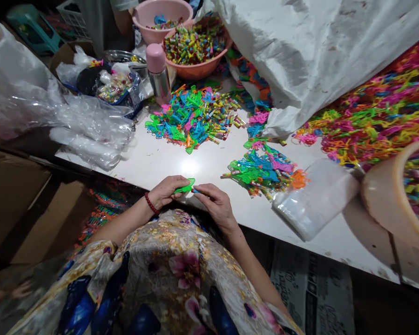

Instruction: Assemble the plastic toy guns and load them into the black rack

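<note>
Just above the table's front edge, my left hand [166, 190] pinches a green plastic piece [187, 185] with a mesh-like end. My right hand [216, 202] is closed on a small coloured tube [194, 190], its end close to the green piece; whether they touch I cannot tell. Ahead of my hands lies a pile of green, blue, pink and orange plastic pieces [186, 116], with small wrapped tubes [226, 114] along its right side. A smaller heap of similar pieces with tubes [261, 167] lies to the right of my right hand.
Clear plastic bags [316, 195] lie at the right, beside a beige tub [384, 186]. An orange bowl of tubes [195, 67], a pink-capped flask [157, 70] and a pink basin [162, 9] stand at the back. More plastic wrapping [94, 130] covers the left. A person's arm [124, 21] shows behind.
</note>
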The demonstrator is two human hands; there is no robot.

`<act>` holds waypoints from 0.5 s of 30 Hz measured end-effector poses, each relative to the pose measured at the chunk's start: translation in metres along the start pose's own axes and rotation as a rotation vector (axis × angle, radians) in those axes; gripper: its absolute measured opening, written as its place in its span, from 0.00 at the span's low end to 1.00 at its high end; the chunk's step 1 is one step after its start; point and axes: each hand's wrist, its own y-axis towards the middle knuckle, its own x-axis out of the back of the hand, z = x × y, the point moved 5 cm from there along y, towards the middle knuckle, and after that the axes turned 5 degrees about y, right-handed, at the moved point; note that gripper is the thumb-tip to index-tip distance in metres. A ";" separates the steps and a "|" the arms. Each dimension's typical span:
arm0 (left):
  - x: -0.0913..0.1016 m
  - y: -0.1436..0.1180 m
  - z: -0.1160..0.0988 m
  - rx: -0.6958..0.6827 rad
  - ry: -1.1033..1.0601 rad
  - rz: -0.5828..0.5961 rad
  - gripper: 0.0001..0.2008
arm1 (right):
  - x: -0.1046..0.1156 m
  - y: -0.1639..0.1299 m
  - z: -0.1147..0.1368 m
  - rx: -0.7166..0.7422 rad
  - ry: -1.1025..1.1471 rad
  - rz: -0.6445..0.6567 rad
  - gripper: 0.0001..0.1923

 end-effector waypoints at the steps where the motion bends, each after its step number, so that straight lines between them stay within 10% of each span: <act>1: 0.000 -0.001 0.001 0.023 -0.001 0.029 0.19 | 0.000 0.000 0.000 0.004 -0.008 0.015 0.10; 10: 0.020 -0.006 0.008 0.012 0.116 -0.175 0.11 | -0.010 -0.010 0.002 0.069 -0.308 0.197 0.11; 15: 0.027 0.002 0.028 0.105 -0.049 0.150 0.19 | -0.018 -0.009 0.003 0.150 -0.456 0.218 0.14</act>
